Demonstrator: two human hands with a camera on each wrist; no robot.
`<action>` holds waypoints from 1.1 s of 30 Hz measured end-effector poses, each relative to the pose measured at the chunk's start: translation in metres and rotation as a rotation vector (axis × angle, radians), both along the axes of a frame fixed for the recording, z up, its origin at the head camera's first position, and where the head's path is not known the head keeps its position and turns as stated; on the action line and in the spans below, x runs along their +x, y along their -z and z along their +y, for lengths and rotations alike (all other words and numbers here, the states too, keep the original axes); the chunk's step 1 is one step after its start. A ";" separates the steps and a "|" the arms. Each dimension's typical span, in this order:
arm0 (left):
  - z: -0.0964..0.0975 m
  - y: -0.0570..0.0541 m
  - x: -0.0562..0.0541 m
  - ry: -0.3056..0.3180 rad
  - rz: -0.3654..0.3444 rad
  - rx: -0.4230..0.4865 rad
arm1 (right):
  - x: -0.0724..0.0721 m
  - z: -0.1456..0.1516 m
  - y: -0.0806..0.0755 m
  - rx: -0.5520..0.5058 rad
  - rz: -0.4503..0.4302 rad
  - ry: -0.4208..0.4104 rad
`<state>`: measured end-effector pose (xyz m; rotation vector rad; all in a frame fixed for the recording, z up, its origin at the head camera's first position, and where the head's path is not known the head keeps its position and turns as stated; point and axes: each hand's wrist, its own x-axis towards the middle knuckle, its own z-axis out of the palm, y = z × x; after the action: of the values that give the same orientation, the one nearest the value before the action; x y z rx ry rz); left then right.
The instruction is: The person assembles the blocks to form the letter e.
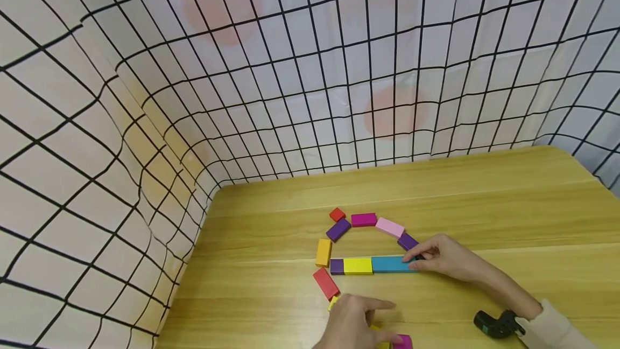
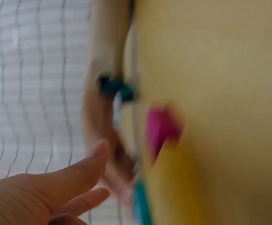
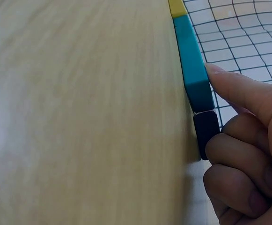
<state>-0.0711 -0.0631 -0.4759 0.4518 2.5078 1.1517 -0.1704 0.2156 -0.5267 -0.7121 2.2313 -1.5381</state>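
A half ring of coloured blocks curves over the table, with a straight row of small purple, yellow and blue blocks across it. My right hand pinches the blue block's right end between thumb and index finger. In the right wrist view a dark block abuts that end, beside the curled other fingers. My left hand hovers nearer the front edge, thumb and index finger spread with nothing between them. Under it lie a magenta block and a yellow block, partly hidden.
The arc includes red, purple, magenta, pink, orange and coral-red blocks. A black wrist device sits by the right sleeve. A black wire grid backed with white sheeting borders the table.
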 end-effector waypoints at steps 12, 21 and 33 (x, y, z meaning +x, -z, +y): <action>-0.051 -0.005 -0.151 -0.380 0.400 0.059 | 0.001 0.001 -0.002 0.005 -0.025 0.008; -0.045 0.016 -0.200 -0.443 0.209 -0.112 | 0.003 -0.002 -0.001 0.001 -0.037 0.003; -0.053 0.026 -0.212 -0.456 0.207 -0.117 | 0.001 -0.001 -0.004 0.020 -0.018 0.010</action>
<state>-0.2827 -0.1164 -0.5019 -0.0435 2.9388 1.1471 -0.1694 0.2144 -0.5227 -0.6798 2.2376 -1.5183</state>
